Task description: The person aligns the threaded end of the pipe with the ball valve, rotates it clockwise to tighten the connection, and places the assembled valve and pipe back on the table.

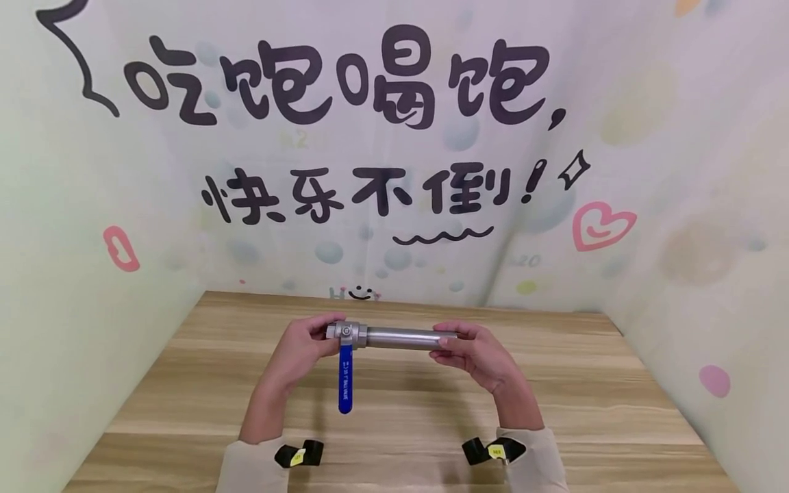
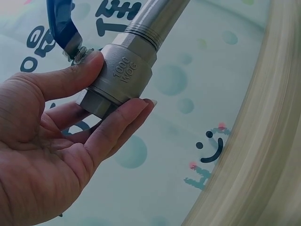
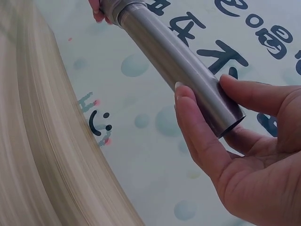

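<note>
A steel ball valve (image 1: 348,333) with a blue lever handle (image 1: 346,380) is joined to a straight metal pipe (image 1: 403,338), held level above the table. My left hand (image 1: 306,346) grips the valve body at its outer end, the thumb near the handle's nut. In the left wrist view, "1000 WOG" is raised on the valve body (image 2: 123,70), and screw threads (image 2: 143,34) show where the pipe enters it. My right hand (image 1: 477,352) holds the pipe's far end between thumb and fingers. The open pipe end (image 3: 231,126) appears in the right wrist view.
Beneath both hands lies a wood-grain table (image 1: 394,438). Behind it hangs a pale backdrop (image 1: 394,267) with large dark lettering, and similar pale walls stand at both sides. A black strap device (image 1: 298,453) sits on the left sleeve and another (image 1: 493,451) on the right.
</note>
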`<state>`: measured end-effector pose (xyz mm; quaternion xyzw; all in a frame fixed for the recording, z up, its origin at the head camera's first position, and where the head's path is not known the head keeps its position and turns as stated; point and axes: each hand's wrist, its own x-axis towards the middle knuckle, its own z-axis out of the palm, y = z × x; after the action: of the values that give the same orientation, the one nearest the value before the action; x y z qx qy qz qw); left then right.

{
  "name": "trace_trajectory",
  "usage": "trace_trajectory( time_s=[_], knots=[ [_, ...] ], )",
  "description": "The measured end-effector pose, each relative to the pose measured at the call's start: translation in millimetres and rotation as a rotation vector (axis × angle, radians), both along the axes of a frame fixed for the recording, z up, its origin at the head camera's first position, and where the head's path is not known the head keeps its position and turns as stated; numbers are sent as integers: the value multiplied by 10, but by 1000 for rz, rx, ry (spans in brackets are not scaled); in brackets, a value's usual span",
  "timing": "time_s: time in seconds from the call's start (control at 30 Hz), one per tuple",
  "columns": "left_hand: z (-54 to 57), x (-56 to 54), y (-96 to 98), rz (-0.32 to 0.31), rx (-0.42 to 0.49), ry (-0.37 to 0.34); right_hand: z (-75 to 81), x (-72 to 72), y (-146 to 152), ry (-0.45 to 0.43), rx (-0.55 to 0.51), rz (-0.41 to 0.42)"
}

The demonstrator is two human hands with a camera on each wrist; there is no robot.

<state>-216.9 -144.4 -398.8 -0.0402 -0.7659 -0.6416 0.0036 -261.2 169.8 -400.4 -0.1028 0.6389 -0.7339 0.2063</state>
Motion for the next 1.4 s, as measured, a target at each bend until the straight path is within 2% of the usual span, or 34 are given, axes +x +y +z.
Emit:
trace_trajectory(
  time_s=[0.4,0.9,1.2,1.4],
  knots=[
    [20,-2,-17,4,-3,6,6,-17,-10,-8,-27,-4],
    [-29,6,-8,5,20,-5,-16,23,-17,-2,-4,-4],
    [-21,1,-3,0,13,-1,-13,22,-14,1,24,-14],
    [-10,-1,-3,18,0,-1,-17,5,-17,17,34,-10]
  ],
)
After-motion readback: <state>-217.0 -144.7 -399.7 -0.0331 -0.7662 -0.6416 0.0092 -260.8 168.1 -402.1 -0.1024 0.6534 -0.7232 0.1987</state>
